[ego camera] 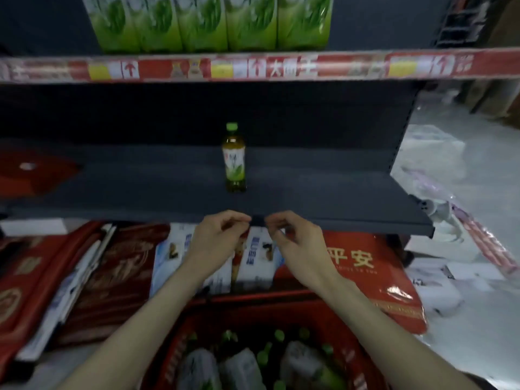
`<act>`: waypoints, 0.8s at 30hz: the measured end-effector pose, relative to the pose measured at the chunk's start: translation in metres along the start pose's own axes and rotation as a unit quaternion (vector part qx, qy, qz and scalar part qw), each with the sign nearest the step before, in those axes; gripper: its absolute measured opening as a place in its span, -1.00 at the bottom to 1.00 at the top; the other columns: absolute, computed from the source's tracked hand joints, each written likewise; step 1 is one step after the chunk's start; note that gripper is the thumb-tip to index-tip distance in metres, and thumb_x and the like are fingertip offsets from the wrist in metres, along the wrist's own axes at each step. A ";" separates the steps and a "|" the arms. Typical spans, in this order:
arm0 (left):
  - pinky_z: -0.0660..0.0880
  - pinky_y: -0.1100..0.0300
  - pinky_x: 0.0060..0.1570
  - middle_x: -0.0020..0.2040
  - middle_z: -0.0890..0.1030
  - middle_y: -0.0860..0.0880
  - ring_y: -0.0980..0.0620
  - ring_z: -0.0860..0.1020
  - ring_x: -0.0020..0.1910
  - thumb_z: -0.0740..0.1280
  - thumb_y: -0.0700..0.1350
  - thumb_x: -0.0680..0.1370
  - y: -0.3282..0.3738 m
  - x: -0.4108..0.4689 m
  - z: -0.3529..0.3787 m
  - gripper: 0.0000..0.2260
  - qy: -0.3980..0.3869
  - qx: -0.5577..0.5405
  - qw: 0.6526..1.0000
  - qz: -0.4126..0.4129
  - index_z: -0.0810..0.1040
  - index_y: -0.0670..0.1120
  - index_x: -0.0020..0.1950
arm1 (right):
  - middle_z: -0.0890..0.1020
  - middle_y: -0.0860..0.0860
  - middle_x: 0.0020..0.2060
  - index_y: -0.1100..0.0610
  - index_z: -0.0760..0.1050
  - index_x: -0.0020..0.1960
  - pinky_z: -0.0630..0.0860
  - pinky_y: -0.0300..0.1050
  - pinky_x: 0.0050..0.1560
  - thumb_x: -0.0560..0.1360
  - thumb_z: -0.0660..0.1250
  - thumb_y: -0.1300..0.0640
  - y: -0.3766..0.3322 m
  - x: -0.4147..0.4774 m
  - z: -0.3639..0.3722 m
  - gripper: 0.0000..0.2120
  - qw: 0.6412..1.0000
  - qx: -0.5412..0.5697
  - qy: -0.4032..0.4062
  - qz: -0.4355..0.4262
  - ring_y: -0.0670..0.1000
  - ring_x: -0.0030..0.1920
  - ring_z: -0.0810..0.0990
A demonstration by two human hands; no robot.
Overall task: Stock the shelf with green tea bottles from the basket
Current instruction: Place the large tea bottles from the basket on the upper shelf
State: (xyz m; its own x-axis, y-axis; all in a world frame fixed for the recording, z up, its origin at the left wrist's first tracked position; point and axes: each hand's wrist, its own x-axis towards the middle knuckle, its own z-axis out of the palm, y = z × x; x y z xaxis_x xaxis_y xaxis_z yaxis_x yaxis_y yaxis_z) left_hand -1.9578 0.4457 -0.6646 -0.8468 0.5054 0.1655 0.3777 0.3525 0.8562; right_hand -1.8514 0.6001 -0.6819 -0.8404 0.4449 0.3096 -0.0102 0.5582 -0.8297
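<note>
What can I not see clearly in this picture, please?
- Basket, head view: the bottom edge cuts it off, so its contents cannot be counted.
- Bottle on the shelf: label text too small and blurred.
- Left hand and right hand: blur hides whether the curled fingers pinch anything.
- Green cartons: tops cut off by the upper edge.
</note>
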 end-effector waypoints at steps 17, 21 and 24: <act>0.42 0.13 0.28 0.58 0.28 -0.17 -0.17 0.38 0.49 0.36 0.08 0.60 -0.179 -0.102 0.008 -0.26 -0.280 0.234 0.886 -0.287 0.08 0.01 0.69 | 0.64 0.12 0.19 0.20 0.55 0.32 0.60 0.02 0.06 0.66 0.30 0.06 0.114 -0.142 0.132 -0.69 0.924 -0.094 -0.338 0.150 0.16 0.15 0.62; 0.38 0.13 0.34 0.65 0.20 -0.19 -0.19 0.34 0.54 0.29 0.08 0.67 -0.194 -0.102 0.017 -0.24 -0.319 0.208 0.848 -0.368 -0.07 -0.10 0.71 | 0.65 0.20 -0.11 0.27 0.54 0.01 0.52 0.02 -0.23 0.62 0.29 0.08 0.117 -0.161 0.150 -0.77 0.914 -0.099 -0.351 0.177 0.25 -0.13 0.61; 0.28 0.04 0.48 0.70 -0.02 -0.19 -0.24 0.13 0.64 0.29 0.14 0.66 -0.202 -0.099 0.023 -0.16 -0.330 0.190 0.838 -0.391 -0.19 -0.09 0.71 | 0.56 0.13 -0.10 0.00 0.39 -0.18 0.39 -0.08 -0.14 0.63 0.27 -0.06 0.118 -0.168 0.162 -0.76 0.893 -0.114 -0.387 0.199 0.11 -0.10 0.50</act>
State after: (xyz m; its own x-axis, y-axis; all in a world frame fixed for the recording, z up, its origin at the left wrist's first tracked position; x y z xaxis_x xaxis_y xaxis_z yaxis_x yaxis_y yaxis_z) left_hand -1.9414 0.3421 -0.8653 -0.5469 0.2851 -0.7872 0.0023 0.9407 0.3391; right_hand -1.7993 0.4772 -0.9073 -0.8770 0.0723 -0.4750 0.4090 0.6311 -0.6591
